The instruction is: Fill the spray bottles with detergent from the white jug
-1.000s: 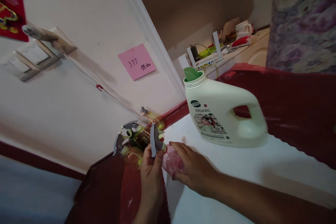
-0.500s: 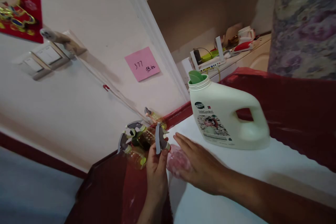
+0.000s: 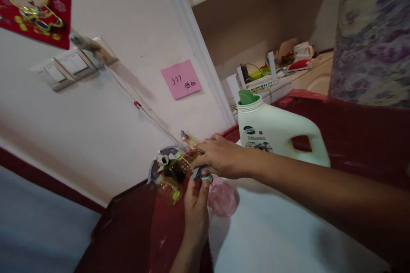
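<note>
A clear spray bottle with pink liquid [image 3: 223, 199] stands on the white surface. My left hand [image 3: 197, 200] is closed round its neck, thumb and fingers just under the grey spray head [image 3: 197, 172]. From above, my right hand [image 3: 221, 156] grips that spray head and hides most of it. Several other spray bottles stand close by to the left, among them one with yellowish liquid [image 3: 166, 190] and a dark green one [image 3: 174, 169]. Behind my right forearm is a pale green detergent jug [image 3: 282, 126], its mouth uncapped, with a green spout [image 3: 246, 97] inside.
A white wall with a pink note [image 3: 181, 79] and light switches [image 3: 74, 64] rises at the left, a cable running down it. Beyond the jug, a counter holds a white router [image 3: 261, 82] and clutter. Dark red covering [image 3: 361, 136] lies at the right.
My right hand has moved up from the bottle's pink body to its spray head, and the forearm now crosses in front of the jug. My left hand stays at the neck. The view has shifted slightly.
</note>
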A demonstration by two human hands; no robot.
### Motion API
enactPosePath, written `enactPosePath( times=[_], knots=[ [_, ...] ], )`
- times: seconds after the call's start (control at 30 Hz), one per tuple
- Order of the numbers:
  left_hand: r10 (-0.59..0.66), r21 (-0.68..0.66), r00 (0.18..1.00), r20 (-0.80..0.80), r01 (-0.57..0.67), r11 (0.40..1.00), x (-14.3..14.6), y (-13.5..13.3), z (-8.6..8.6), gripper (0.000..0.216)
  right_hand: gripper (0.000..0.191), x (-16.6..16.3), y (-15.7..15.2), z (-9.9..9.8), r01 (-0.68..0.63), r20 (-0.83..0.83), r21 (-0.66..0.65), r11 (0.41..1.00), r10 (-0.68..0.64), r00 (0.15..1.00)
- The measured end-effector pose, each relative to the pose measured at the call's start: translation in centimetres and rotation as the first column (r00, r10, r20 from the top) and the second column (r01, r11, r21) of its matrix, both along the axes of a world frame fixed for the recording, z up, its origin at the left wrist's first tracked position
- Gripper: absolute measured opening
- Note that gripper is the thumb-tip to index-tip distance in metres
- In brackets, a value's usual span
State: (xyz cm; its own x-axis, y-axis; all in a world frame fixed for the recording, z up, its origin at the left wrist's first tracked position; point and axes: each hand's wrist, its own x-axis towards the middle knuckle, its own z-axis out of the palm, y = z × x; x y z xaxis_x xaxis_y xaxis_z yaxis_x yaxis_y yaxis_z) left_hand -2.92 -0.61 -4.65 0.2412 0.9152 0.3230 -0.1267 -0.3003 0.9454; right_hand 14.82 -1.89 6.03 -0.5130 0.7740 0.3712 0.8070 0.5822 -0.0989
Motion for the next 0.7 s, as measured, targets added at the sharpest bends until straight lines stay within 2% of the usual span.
enactPosePath(
  times=[0.17, 0.3, 0.47, 0.57, 0.7],
  knots=[
    [-0.016, -0.025, 0.997, 0.078, 0.018, 1.000, 0.1, -0.1, -0.3, 0.034, 0.025, -1.1, -0.6, 1.1, 0.067, 0.046, -0.070, 0.995, -0.064, 0.997],
    [0.054, -0.010, 0.989, 0.139, -0.054, 0.999, 0.6, 0.1, -0.1, 0.048, 0.025, -2.1, -0.7, 1.2, 0.121, 0.052, -0.102, 0.987, -0.117, 0.992],
    [0.140, -0.042, 0.983, 0.116, -0.136, 0.990, 1.1, 0.3, 0.4, 0.046, 0.023, -2.4, -0.8, 0.8, 0.128, 0.041, -0.088, 0.988, -0.125, 0.991],
    [0.096, -0.015, 0.991, 0.097, -0.095, 0.995, 0.8, 0.3, 0.3, 0.038, 0.022, -2.3, -0.8, 0.6, 0.121, 0.031, -0.071, 0.990, -0.120, 0.992],
    [0.002, 0.001, 1.000, -0.018, -0.002, 1.000, -0.2, 0.3, -0.2, 0.029, 0.022, -2.1, -0.8, 0.4, 0.111, 0.021, -0.049, 0.993, -0.111, 0.994]
  ],
)
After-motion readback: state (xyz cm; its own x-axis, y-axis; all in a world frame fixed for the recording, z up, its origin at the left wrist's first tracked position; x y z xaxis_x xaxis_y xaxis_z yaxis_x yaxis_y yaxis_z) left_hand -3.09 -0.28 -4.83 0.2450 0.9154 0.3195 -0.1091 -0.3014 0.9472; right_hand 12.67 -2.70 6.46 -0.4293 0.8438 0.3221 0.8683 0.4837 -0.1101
